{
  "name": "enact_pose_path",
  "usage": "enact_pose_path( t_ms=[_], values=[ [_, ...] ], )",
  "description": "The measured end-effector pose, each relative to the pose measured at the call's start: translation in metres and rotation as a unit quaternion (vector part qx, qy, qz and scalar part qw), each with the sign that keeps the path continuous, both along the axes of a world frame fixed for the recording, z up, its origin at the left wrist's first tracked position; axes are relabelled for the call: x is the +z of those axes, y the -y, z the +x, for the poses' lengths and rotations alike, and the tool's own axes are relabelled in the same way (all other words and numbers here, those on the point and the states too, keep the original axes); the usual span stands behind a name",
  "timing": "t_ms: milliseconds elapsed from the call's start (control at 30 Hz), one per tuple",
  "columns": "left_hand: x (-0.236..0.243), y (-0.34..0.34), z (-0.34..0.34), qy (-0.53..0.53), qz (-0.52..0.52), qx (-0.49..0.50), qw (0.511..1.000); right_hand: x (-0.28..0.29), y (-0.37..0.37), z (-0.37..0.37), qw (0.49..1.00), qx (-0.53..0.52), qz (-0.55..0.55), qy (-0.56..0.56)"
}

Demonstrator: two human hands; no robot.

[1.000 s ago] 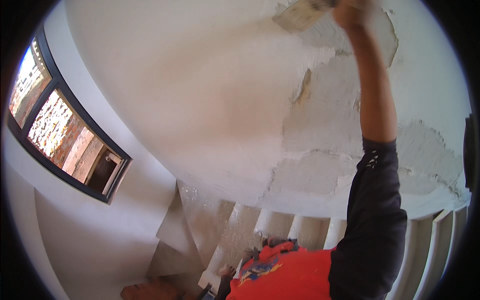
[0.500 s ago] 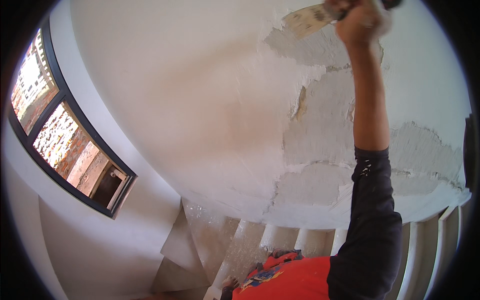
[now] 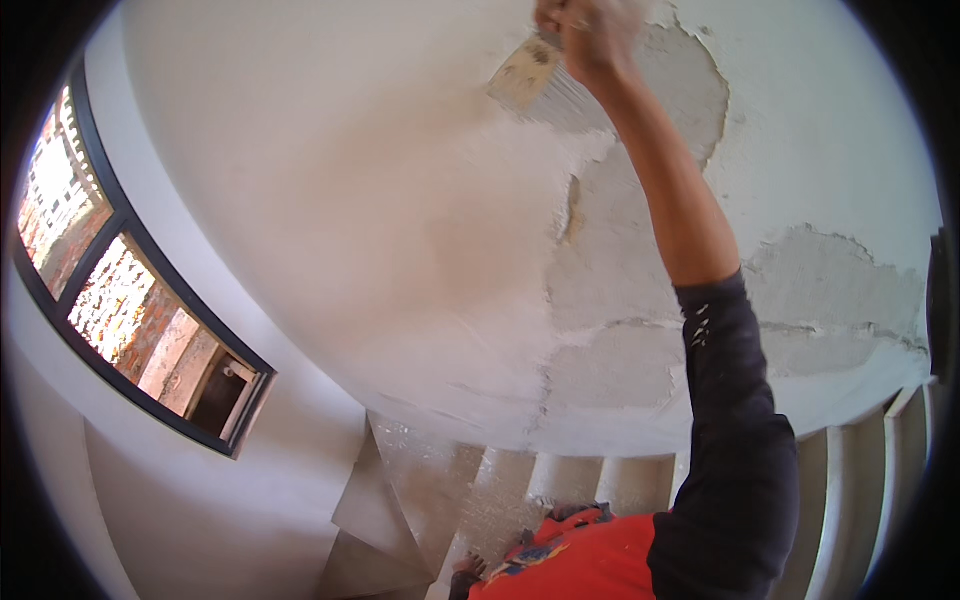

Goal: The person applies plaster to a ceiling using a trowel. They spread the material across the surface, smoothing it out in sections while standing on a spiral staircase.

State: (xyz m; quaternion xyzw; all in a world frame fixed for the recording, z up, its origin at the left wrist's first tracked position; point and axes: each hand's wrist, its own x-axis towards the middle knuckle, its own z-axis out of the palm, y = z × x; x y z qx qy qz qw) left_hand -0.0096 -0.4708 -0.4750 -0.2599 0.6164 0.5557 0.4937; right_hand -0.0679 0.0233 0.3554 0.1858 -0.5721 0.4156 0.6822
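High on the wall, my right hand (image 3: 598, 38) is closed round the handle of a wide putty knife (image 3: 527, 72). The blade, smeared with pale material and dark spots, lies against or very near the wall at the upper left edge of a grey patch (image 3: 690, 80). My forearm crosses in front of part of the patched area. Small at the bottom, my left hand (image 3: 470, 564) hangs low beside my red shirt, its fingers apart and nothing visible in them.
White wall (image 3: 350, 200) curves across the view, with rough-edged grey patches and cracks. Stair treads (image 3: 490, 490) with white specks run below, rising to the right; winder steps turn at the left. A dark-framed window (image 3: 125, 215) is at the left.
My right hand and the putty knife have moved left along the wall, uncovering more of the grey patch. The view has shifted slightly. My left hand stays low.
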Motion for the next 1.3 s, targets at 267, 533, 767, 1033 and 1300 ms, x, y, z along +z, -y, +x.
enact_pose_path(
  t_ms=[267, 533, 767, 1033, 1300],
  values=[
    [-0.018, 0.009, 0.035, 0.029, 0.010, 0.003, 1.000, -0.002, 0.007, 0.026, 0.997, -0.003, 0.011, -0.070],
    [-0.012, 0.013, 0.013, 0.024, 0.013, 0.017, 0.999, 0.006, 0.008, 0.017, 0.995, -0.027, 0.060, -0.081],
    [0.018, -0.030, -0.013, -0.014, -0.025, 0.065, 0.997, 0.009, 0.017, 0.034, 0.993, 0.086, 0.047, -0.065],
    [-0.003, -0.011, -0.005, 0.023, 0.010, 0.027, 0.999, 0.007, 0.000, 0.007, 0.994, -0.006, 0.077, -0.077],
    [-0.026, -0.009, 0.013, 0.006, 0.111, -0.047, 0.993, 0.006, 0.009, 0.004, 0.998, -0.029, 0.042, -0.040]
  ],
)
